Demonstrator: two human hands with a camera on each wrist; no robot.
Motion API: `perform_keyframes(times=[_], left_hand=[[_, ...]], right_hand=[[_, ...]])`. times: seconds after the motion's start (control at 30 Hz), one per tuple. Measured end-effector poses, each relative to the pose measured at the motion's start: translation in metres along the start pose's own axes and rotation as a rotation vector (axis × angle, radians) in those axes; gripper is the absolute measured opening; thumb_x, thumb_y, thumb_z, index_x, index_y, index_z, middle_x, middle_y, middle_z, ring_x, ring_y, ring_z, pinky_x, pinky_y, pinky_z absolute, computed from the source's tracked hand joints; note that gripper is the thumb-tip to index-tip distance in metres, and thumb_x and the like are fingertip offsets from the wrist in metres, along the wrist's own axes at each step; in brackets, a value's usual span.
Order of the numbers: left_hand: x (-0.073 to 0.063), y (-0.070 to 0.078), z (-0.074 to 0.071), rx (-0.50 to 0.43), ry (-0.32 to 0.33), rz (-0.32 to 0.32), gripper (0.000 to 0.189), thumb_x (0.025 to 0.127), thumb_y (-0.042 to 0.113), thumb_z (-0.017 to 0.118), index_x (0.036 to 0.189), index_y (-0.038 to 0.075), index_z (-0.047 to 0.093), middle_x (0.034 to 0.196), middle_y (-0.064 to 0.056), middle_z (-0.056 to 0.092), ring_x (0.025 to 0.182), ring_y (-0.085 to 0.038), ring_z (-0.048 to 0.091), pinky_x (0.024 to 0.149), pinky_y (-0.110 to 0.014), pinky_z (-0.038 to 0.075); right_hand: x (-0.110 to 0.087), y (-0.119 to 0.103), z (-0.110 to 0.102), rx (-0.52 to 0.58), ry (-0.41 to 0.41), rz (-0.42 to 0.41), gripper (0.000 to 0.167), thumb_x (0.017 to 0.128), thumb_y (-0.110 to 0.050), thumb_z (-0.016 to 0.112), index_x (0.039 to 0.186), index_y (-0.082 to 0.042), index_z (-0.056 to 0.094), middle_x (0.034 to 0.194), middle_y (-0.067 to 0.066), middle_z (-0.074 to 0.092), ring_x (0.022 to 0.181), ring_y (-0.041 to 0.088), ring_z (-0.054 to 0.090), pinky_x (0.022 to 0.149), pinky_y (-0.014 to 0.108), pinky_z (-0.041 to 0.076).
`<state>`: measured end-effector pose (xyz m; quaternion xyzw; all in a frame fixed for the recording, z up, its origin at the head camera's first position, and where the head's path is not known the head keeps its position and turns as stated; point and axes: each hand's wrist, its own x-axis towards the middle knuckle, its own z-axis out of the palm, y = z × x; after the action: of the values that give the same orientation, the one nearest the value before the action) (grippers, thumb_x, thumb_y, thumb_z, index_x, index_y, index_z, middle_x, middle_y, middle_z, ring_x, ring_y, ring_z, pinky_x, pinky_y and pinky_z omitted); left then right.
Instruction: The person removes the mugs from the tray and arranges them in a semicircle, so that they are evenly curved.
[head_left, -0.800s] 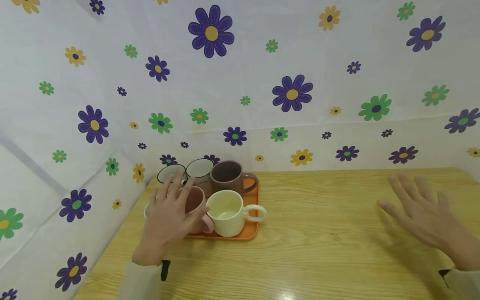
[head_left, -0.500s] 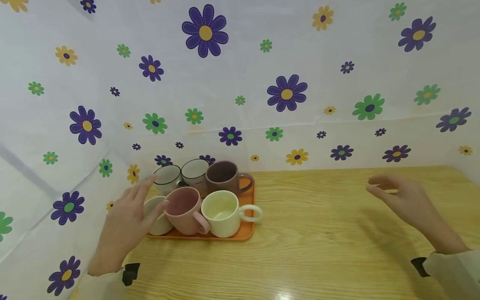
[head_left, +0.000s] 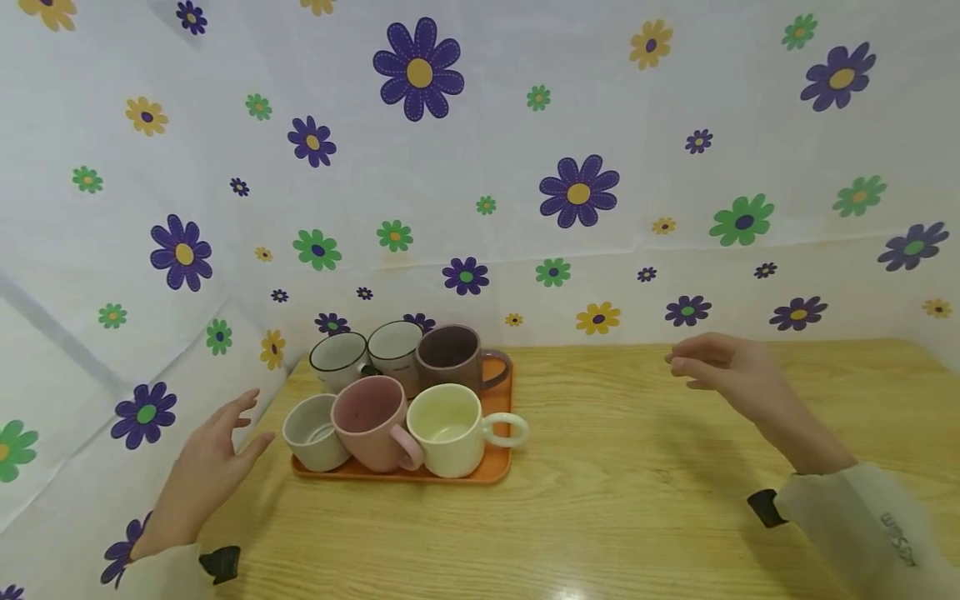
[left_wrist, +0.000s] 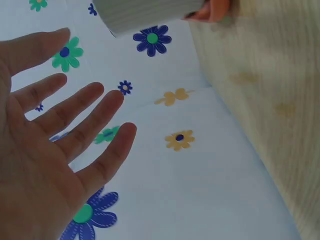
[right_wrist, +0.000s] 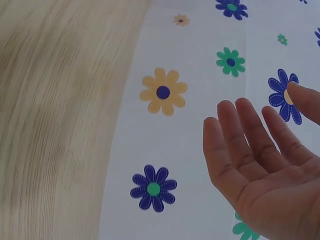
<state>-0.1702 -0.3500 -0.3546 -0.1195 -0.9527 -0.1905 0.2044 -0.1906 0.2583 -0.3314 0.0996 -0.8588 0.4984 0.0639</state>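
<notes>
My left hand [head_left: 206,467] hovers just left of the orange tray [head_left: 491,467], its fingers loosely spread and holding nothing. Nearest to it is a small whitish cup [head_left: 318,458] at the tray's front left corner. Beside that cup stand a pink mug [head_left: 371,437] and a cream mug [head_left: 450,450] with a ring handle. Behind them are two white mugs with dark rims, one at the left [head_left: 337,358] and one in the middle [head_left: 396,350], and a brown mug [head_left: 450,350]. My right hand [head_left: 731,371] floats above the table to the right, relaxed, with nothing in it.
The wooden table [head_left: 600,500] runs from the tray to the right. White cloth [head_left: 495,125] printed with flowers hangs along the back and left side, close behind the mugs.
My left hand has drawn back from over the pink mug, leftward and toward me, uncovering the small cup. My right hand has moved left, its fingers less spread. The mugs keep their places.
</notes>
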Motion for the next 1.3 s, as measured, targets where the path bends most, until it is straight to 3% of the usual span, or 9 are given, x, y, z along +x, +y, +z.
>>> perform_keyframes(times=[0.1, 0.27, 0.4, 0.67, 0.9, 1.13, 1.3], left_hand=[[-0.003, -0.012, 0.003, -0.05, -0.028, -0.012, 0.061, 0.088, -0.001, 0.075, 0.141, -0.012, 0.045, 0.13, -0.039, 0.054, 0.103, -0.054, 0.062, 0.079, -0.066, 0.05], [-0.006, -0.026, 0.007, -0.188, -0.189, -0.16, 0.062, 0.094, 0.002, 0.069, 0.146, -0.012, 0.038, 0.141, -0.039, 0.046, 0.114, -0.055, 0.057, 0.088, -0.064, 0.05], [-0.008, -0.035, 0.008, -0.296, -0.26, -0.239, 0.061, 0.096, 0.003, 0.066, 0.147, -0.014, 0.036, 0.142, -0.041, 0.043, 0.118, -0.056, 0.055, 0.089, -0.06, 0.052], [-0.01, -0.047, 0.014, -0.415, -0.321, -0.269, 0.065, 0.094, 0.003, 0.068, 0.145, -0.018, 0.034, 0.139, -0.044, 0.043, 0.121, -0.06, 0.049, 0.092, -0.062, 0.05], [-0.012, -0.051, 0.029, -0.547, -0.404, -0.321, 0.07, 0.097, 0.011, 0.067, 0.15, -0.013, 0.029, 0.146, -0.04, 0.039, 0.128, -0.057, 0.046, 0.098, -0.062, 0.046], [-0.012, -0.053, 0.03, -0.59, -0.437, -0.269, 0.07, 0.097, 0.01, 0.067, 0.151, -0.012, 0.03, 0.148, -0.039, 0.038, 0.13, -0.058, 0.044, 0.099, -0.069, 0.04], [-0.01, -0.055, 0.032, -0.641, -0.466, -0.227, 0.075, 0.094, 0.009, 0.069, 0.151, -0.014, 0.028, 0.148, -0.04, 0.037, 0.131, -0.059, 0.042, 0.099, -0.065, 0.043]], right_hand=[[0.005, -0.004, 0.007, 0.04, -0.036, 0.022, 0.04, 0.103, -0.023, 0.063, 0.126, 0.009, 0.06, 0.124, 0.024, 0.065, 0.095, 0.0, 0.065, 0.08, 0.022, 0.055], [0.015, -0.009, 0.018, 0.068, -0.106, 0.018, 0.037, 0.103, -0.019, 0.062, 0.127, 0.01, 0.059, 0.124, 0.025, 0.065, 0.095, 0.003, 0.067, 0.081, 0.025, 0.056], [0.024, -0.016, 0.028, 0.097, -0.163, -0.016, 0.034, 0.103, -0.015, 0.061, 0.125, 0.011, 0.059, 0.122, 0.024, 0.066, 0.095, 0.006, 0.067, 0.083, 0.028, 0.056], [0.034, -0.032, 0.046, 0.15, -0.201, -0.023, 0.036, 0.102, -0.016, 0.063, 0.126, 0.011, 0.059, 0.125, 0.025, 0.065, 0.1, 0.017, 0.068, 0.086, 0.032, 0.056], [0.038, -0.034, 0.053, 0.175, -0.218, -0.014, 0.034, 0.102, -0.013, 0.062, 0.126, 0.012, 0.058, 0.124, 0.025, 0.066, 0.103, 0.025, 0.068, 0.086, 0.034, 0.057], [0.045, -0.036, 0.066, 0.261, -0.276, -0.024, 0.034, 0.101, -0.013, 0.063, 0.124, 0.011, 0.058, 0.122, 0.023, 0.067, 0.101, 0.02, 0.068, 0.088, 0.035, 0.056], [0.048, -0.037, 0.074, 0.288, -0.297, -0.029, 0.033, 0.102, -0.012, 0.062, 0.124, 0.011, 0.058, 0.122, 0.022, 0.067, 0.101, 0.021, 0.069, 0.089, 0.037, 0.056]])
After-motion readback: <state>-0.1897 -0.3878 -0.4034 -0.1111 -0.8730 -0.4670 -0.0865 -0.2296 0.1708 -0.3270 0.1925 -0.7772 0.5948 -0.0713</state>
